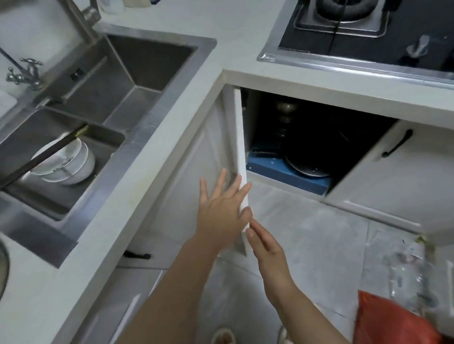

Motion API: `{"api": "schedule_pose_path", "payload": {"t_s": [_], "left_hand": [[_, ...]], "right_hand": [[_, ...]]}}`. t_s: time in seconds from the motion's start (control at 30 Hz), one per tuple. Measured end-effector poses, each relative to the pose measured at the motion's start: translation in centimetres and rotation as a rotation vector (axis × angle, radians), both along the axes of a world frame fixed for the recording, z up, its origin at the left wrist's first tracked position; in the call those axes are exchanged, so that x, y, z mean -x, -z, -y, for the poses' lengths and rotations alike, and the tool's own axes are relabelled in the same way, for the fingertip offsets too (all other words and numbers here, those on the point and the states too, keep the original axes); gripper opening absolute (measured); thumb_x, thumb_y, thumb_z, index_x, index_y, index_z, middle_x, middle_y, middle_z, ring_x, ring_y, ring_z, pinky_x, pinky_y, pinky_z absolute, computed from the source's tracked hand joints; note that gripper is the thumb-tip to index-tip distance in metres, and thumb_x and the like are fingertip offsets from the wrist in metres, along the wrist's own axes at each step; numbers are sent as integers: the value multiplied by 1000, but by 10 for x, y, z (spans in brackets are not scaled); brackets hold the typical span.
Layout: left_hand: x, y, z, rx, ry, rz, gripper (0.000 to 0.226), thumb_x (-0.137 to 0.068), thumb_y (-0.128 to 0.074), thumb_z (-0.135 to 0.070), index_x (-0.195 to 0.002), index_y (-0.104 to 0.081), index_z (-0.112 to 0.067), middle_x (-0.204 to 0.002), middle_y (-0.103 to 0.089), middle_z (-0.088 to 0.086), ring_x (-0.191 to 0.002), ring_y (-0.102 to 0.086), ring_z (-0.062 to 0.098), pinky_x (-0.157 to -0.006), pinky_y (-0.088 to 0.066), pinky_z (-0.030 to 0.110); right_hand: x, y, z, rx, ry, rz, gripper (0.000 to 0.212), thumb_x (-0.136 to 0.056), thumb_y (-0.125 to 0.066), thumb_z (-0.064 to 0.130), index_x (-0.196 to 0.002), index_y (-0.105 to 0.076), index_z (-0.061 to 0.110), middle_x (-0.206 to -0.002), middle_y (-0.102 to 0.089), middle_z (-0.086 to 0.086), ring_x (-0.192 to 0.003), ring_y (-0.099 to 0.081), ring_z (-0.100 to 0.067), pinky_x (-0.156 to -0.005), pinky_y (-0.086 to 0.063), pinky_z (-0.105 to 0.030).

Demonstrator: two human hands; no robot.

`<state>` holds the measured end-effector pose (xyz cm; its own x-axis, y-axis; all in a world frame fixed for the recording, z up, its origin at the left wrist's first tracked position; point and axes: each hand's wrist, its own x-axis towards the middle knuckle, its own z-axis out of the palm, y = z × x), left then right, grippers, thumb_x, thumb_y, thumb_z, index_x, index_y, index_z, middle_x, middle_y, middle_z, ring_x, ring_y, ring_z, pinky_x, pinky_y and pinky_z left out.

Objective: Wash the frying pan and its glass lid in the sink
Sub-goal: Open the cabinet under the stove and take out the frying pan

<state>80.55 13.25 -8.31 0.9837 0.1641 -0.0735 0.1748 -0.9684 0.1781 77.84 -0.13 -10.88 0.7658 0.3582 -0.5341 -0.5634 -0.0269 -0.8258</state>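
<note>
White cabinet door (pixel 242 156) stands open at centre frame, seen edge-on. The left hand (pixel 222 210) lies spread flat against its outer face, gripping nothing; the right hand (pixel 267 247), fingers straight, touches its lower edge. Inside the dark cupboard, at two o'clock from the hands, what may be the black frying pan (pixel 307 153) rests on a blue box (pixel 272 174). The stainless steel sink (pixel 129 72) sits at ten o'clock.

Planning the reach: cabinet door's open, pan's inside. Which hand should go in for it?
Right, probably. The right hand sits on the opening side of the door edge, with a clear line to the dark pan on the blue box. The left hand lies flat on the door's outer face, holding it.
</note>
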Motion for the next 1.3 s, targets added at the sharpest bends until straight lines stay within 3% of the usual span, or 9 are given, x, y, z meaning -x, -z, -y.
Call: {"api": "schedule_pose_path", "payload": {"t_s": [0.1, 0.2, 0.4, 0.5, 0.67, 1.0, 1.13, 1.2, 1.3], "left_hand": [[10, -5, -27, -84, 75, 75, 53, -83, -37, -41, -133, -51, -30, -142, -51, -8, -144, -25, 26, -114, 0, 58], [19, -12, -52, -105, 119, 17, 49, -89, -43, -41, -136, -47, -29, -144, -48, -10, -147, -16, 24, -113, 11, 55], [25, -29, -84, -217, 134, -84, 48, -94, -38, -48, -141, -36, -37, -153, -33, -10, -149, 3, 22, -115, 14, 55], [25, -32, -93, -278, 174, -64, 46, -93, -39, -47, -139, -40, -37, -156, -28, -1, -149, 6, 25, -113, 17, 56], [22, -38, -99, -258, 108, -106, 52, -90, -47, -45, -140, -37, -36, -158, -21, 3, -148, 8, 30, -115, 11, 60], [-6, -32, -65, -380, 163, -136, 58, -91, -42, -7, -146, -26, -16, -158, -9, 20, -146, 10, 39, -115, 10, 60], [-40, -2, -33, -212, 152, -203, 55, -95, -37, -15, -148, -22, -21, -158, -15, 11, -148, -3, 31, -118, 5, 52], [-63, 14, -15, -56, 102, -251, 50, -97, -37, -30, -146, -27, -25, -153, -31, 5, -143, -22, 25, -118, -10, 46], [-95, 38, 7, 54, 68, -285, 46, -96, -36, -41, -138, -39, -23, -132, -55, 3, -119, -52, 24, -102, -36, 38]], "right_hand": [[8, 1, -24, -20, -16, 8, 39, -88, -58, 39, -127, -56, 34, -127, -58, 20, -115, -50, 7, -103, -38, -25], [14, 3, -47, -30, -10, -12, 42, -86, -62, 32, -127, -56, 28, -129, -59, 14, -115, -52, 3, -103, -41, -25], [13, 2, -72, -38, -105, 11, 45, -86, -63, 8, -129, -53, 16, -130, -55, 5, -108, -52, 4, -75, -44, 2], [9, 1, -77, 5, -84, 22, 48, -84, -64, 6, -130, -52, 15, -130, -55, -1, -118, -50, -9, -74, -46, -1], [-6, -4, -72, 76, -16, 43, 42, -85, -62, 2, -125, -53, 9, -123, -57, -10, -108, -52, -12, -65, -43, 4], [-55, -4, -27, 234, 74, 87, 35, -86, -61, 5, -120, -56, 9, -117, -57, -12, -100, -54, -13, -70, -45, -8], [-88, 7, 6, 290, 101, 80, 34, -87, -61, 6, -121, -56, 8, -114, -57, -10, -97, -54, -14, -77, -42, -15], [-107, 19, 21, 326, 117, 63, 32, -86, -62, 8, -119, -57, 9, -114, -58, -10, -95, -55, -14, -73, -42, -15], [-141, 37, 43, 371, 107, 50, 34, -86, -64, 13, -119, -58, 10, -110, -58, -7, -93, -56, -16, -71, -43, -16]]}}
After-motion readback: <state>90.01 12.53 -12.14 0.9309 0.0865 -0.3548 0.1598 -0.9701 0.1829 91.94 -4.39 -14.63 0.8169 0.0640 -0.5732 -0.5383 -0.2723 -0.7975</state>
